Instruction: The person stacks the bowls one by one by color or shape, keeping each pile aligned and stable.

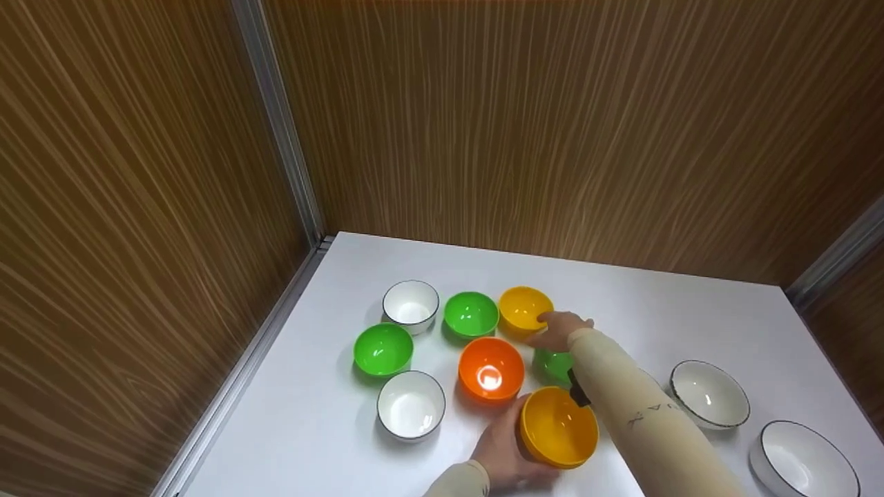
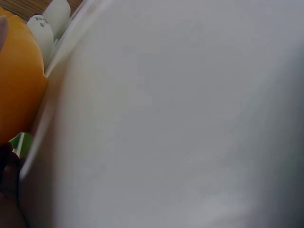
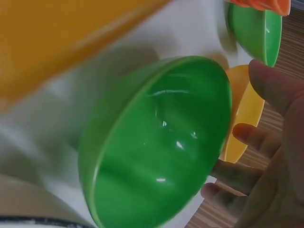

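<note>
My left hand (image 1: 507, 445) grips a yellow bowl (image 1: 559, 428) from its left side at the near part of the table. In the left wrist view that yellow bowl (image 2: 19, 76) fills the left edge. Farther back, my right hand (image 1: 559, 331) reaches to the right rim of another yellow bowl (image 1: 525, 308). The right wrist view shows its thumb and fingers spread beside this yellow bowl (image 3: 244, 118); whether they touch it I cannot tell. A green bowl (image 3: 161, 142) stands close below the right hand, partly hidden by the forearm in the head view.
Left of the hands stand an orange bowl (image 1: 490, 371), green bowls (image 1: 472, 315) (image 1: 383, 350) and white bowls (image 1: 411, 304) (image 1: 411, 406). On the right are larger white bowls (image 1: 709, 393) (image 1: 804, 461). Wood-patterned panels (image 1: 518, 138) border the white table (image 1: 297, 414).
</note>
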The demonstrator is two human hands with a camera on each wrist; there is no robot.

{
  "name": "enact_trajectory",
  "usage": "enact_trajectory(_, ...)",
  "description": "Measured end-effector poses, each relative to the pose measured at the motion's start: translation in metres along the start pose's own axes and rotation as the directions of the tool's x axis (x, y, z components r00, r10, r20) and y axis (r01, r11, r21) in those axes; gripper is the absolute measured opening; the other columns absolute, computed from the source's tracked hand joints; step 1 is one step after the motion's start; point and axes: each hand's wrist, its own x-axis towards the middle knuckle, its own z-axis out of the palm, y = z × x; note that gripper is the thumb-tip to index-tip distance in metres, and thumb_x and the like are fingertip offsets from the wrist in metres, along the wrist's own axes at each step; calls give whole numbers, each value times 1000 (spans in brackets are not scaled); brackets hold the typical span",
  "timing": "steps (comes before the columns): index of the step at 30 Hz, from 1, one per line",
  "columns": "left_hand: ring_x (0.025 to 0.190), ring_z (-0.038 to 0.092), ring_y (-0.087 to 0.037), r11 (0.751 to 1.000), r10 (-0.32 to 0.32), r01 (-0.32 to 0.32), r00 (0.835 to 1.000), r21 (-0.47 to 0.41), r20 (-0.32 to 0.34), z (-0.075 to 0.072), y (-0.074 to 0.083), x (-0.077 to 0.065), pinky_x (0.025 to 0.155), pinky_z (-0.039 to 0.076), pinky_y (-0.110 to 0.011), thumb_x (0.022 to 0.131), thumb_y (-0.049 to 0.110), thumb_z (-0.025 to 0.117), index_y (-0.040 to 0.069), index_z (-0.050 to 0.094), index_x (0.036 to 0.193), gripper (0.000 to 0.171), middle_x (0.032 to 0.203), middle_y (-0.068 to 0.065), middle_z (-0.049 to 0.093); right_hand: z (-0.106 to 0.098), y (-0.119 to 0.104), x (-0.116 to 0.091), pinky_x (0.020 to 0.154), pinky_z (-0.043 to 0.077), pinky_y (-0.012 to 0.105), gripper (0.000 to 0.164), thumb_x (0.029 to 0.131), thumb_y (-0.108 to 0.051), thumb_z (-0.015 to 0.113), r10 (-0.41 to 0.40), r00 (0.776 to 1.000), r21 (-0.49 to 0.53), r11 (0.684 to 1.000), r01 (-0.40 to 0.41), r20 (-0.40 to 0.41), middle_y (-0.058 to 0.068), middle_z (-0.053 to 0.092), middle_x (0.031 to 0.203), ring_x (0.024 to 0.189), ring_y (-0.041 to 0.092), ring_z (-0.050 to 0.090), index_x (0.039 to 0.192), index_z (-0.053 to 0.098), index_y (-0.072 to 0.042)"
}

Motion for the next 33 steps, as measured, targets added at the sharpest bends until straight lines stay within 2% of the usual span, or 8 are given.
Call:
enact_trajectory(3, 120, 47, -4, 1000, -4, 4, 1000, -1, 6, 0, 0, -1, 108, 37, -44, 48, 54, 90, 47, 33, 137, 106, 131, 26, 45, 3, 1, -1, 103, 1, 75, 72, 87, -53, 63, -2, 1000, -13, 1000, 2, 4, 22, 37, 148, 137, 53, 14, 144, 44, -13)
enact_trajectory(7, 118, 48, -3, 1000, -24, 24, 1000, -15, 17, 1, 1, -2, 108, 38, -44, 48, 50, 91, 48, 35, 135, 104, 129, 27, 46, 7, 2, 0, 105, -2, 72, 70, 89, -52, 60, -29, 1000, -70, 997, 29, -2, 23, 39, 146, 137, 49, 21, 143, 47, -10)
enact_trajectory(14, 118, 48, -4, 998, -61, 62, 998, -28, 23, 1, 3, -3, 108, 37, -46, 48, 50, 92, 49, 35, 135, 103, 129, 27, 46, 8, 2, 4, 107, -3, 70, 66, 91, -48, 60, -44, 999, -87, 995, 43, -7, 22, 43, 144, 136, 45, 28, 141, 47, -7)
enact_trajectory(25, 119, 47, -2, 1000, 24, -24, 1000, 16, 5, 1, -1, -1, 108, 37, -40, 51, 53, 90, 45, 33, 138, 105, 131, 26, 45, 9, 6, 20, 105, -3, 72, 59, 89, -48, 63, -76, 993, -108, 992, 66, -91, 19, 59, 128, 125, 42, 45, 128, 60, -3)
enact_trajectory(33, 119, 47, -3, 1000, -16, 16, 1000, 4, 10, -1, 0, 0, 108, 37, -42, 50, 53, 90, 47, 33, 137, 103, 131, 27, 45, 8, 6, 23, 106, -2, 71, 53, 90, -42, 64, -79, 990, -95, 993, 68, -119, 19, 60, 126, 125, 43, 45, 125, 61, -3)
